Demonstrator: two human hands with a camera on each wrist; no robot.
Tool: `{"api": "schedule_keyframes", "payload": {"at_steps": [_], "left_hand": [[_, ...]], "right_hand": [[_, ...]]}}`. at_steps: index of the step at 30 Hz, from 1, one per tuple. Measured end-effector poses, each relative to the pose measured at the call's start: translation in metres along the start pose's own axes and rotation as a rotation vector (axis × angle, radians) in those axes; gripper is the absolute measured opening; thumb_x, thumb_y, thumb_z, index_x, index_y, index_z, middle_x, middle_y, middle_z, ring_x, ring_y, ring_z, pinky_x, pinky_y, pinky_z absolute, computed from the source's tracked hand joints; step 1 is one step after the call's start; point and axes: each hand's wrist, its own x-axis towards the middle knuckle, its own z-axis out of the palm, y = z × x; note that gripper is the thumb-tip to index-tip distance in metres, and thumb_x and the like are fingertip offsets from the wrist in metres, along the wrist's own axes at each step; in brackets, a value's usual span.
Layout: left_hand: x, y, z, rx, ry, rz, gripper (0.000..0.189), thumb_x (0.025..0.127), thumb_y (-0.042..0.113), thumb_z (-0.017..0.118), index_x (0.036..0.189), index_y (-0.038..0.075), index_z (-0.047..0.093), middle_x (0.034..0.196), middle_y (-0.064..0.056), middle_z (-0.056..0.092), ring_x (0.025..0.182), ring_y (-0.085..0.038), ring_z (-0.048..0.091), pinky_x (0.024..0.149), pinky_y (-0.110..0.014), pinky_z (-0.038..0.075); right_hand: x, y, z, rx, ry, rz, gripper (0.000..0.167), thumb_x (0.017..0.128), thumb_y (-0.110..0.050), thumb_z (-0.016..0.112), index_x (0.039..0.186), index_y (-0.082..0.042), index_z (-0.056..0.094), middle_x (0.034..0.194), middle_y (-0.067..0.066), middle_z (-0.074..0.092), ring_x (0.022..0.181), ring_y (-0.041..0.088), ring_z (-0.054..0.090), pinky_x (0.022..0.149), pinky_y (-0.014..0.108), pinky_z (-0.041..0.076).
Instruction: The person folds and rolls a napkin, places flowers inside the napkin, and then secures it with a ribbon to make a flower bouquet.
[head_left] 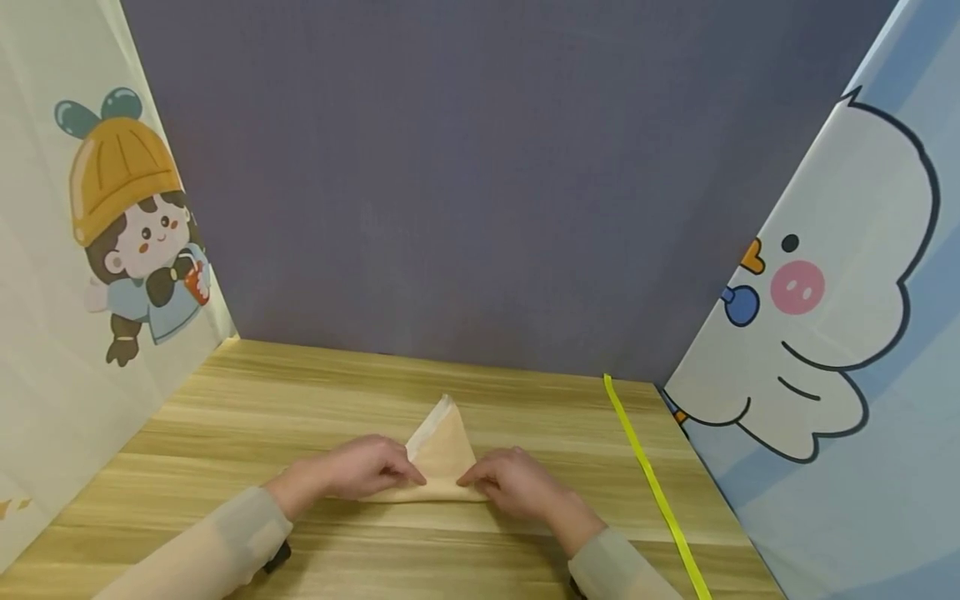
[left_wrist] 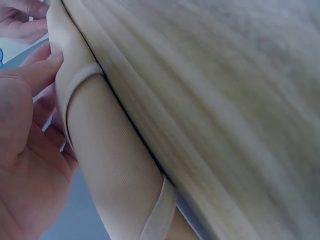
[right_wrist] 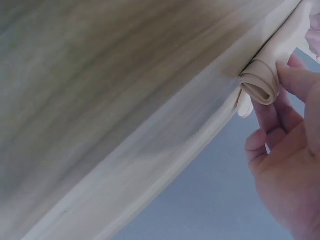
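A beige cloth with a pale border lies on the table, rolled up along its near edge while its far part tapers to a pointed triangle. My left hand pinches the roll left of its middle. At the roll's right end, my right hand holds it between thumb and fingers. The left wrist view has the rolled cloth up close, its pale border winding around it, with the left thumb pressed on it. Spiral layers show at the open end of the roll in the right wrist view.
The wood-grain table carries a yellow strip running front to back on the right. A grey panel stands behind it. Printed cartoon sheets flank both sides, a child figure left and a white bird right.
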Motion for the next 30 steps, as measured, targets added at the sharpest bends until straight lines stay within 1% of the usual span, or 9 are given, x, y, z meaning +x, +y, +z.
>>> {"api": "schedule_keyframes", "payload": {"at_steps": [3, 7, 10, 13, 15, 19, 22, 27, 30], "left_hand": [[0.000, -0.001, 0.002, 0.058, 0.028, 0.048, 0.021, 0.102, 0.007, 0.078, 0.117, 0.018, 0.087, 0.103, 0.004, 0.073, 0.089, 0.004, 0.058, 0.077, -0.015, 0.051], [0.003, 0.001, 0.002, 0.097, 0.048, 0.077, 0.022, 0.098, 0.004, 0.081, 0.113, 0.019, 0.088, 0.105, 0.003, 0.069, 0.094, -0.001, 0.059, 0.082, -0.017, 0.052], [0.006, 0.003, -0.001, 0.062, 0.007, 0.050, 0.023, 0.097, 0.001, 0.080, 0.113, 0.016, 0.087, 0.102, 0.003, 0.073, 0.094, -0.001, 0.062, 0.083, -0.017, 0.054], [0.006, 0.004, -0.002, 0.030, -0.035, 0.020, 0.023, 0.099, 0.001, 0.078, 0.114, 0.015, 0.087, 0.100, 0.005, 0.074, 0.093, 0.001, 0.062, 0.082, -0.016, 0.054], [0.006, 0.005, -0.002, 0.033, -0.042, 0.011, 0.022, 0.100, 0.002, 0.077, 0.114, 0.016, 0.087, 0.099, 0.006, 0.074, 0.093, 0.002, 0.061, 0.082, -0.016, 0.054], [0.004, 0.006, -0.002, 0.012, -0.065, -0.044, 0.020, 0.099, 0.013, 0.081, 0.118, 0.016, 0.086, 0.101, 0.009, 0.071, 0.090, 0.004, 0.056, 0.080, -0.016, 0.051], [0.002, 0.006, -0.002, -0.017, -0.086, -0.087, 0.026, 0.096, 0.020, 0.085, 0.122, 0.016, 0.085, 0.104, 0.010, 0.069, 0.091, 0.004, 0.054, 0.081, -0.017, 0.050], [0.000, 0.006, -0.002, -0.050, -0.053, -0.101, 0.022, 0.101, 0.014, 0.079, 0.123, 0.015, 0.085, 0.106, 0.006, 0.076, 0.097, 0.002, 0.063, 0.086, -0.021, 0.057], [0.000, 0.007, -0.004, -0.055, -0.022, -0.132, 0.019, 0.104, 0.015, 0.077, 0.120, 0.016, 0.086, 0.107, 0.006, 0.081, 0.099, 0.000, 0.068, 0.087, -0.023, 0.059]], "right_hand": [[0.001, -0.002, 0.001, -0.050, 0.008, -0.012, 0.025, 0.105, -0.014, 0.075, 0.121, -0.030, 0.085, 0.116, -0.009, 0.078, 0.109, 0.011, 0.070, 0.098, 0.038, 0.056], [0.002, -0.003, 0.003, -0.145, 0.069, -0.115, 0.022, 0.101, -0.014, 0.079, 0.119, -0.024, 0.087, 0.103, -0.007, 0.069, 0.092, 0.007, 0.059, 0.084, 0.023, 0.052], [0.003, -0.005, 0.004, -0.180, 0.071, -0.149, 0.021, 0.101, -0.015, 0.080, 0.120, -0.022, 0.087, 0.099, -0.008, 0.070, 0.088, 0.005, 0.059, 0.082, 0.020, 0.051], [0.001, -0.008, 0.002, -0.171, 0.042, -0.138, 0.023, 0.101, -0.019, 0.079, 0.123, -0.022, 0.086, 0.099, -0.009, 0.073, 0.088, 0.003, 0.060, 0.083, 0.021, 0.052], [0.000, -0.010, 0.001, -0.163, 0.014, -0.120, 0.027, 0.100, -0.023, 0.080, 0.127, -0.023, 0.084, 0.100, -0.010, 0.073, 0.089, 0.003, 0.060, 0.085, 0.022, 0.053], [-0.001, -0.010, 0.000, -0.149, -0.009, -0.100, 0.032, 0.097, -0.026, 0.085, 0.129, -0.022, 0.083, 0.102, -0.010, 0.072, 0.091, 0.002, 0.059, 0.087, 0.023, 0.053], [-0.001, -0.009, 0.002, -0.137, 0.004, -0.101, 0.030, 0.098, -0.023, 0.084, 0.128, -0.022, 0.083, 0.103, -0.010, 0.073, 0.092, 0.003, 0.061, 0.087, 0.023, 0.053], [-0.002, -0.007, 0.005, -0.094, 0.040, -0.084, 0.024, 0.101, -0.020, 0.081, 0.125, -0.020, 0.084, 0.102, -0.008, 0.074, 0.095, 0.006, 0.065, 0.087, 0.024, 0.055], [-0.003, -0.005, 0.006, -0.078, 0.048, -0.062, 0.024, 0.102, -0.019, 0.080, 0.125, -0.020, 0.084, 0.104, -0.006, 0.075, 0.097, 0.008, 0.067, 0.088, 0.026, 0.057]]}}
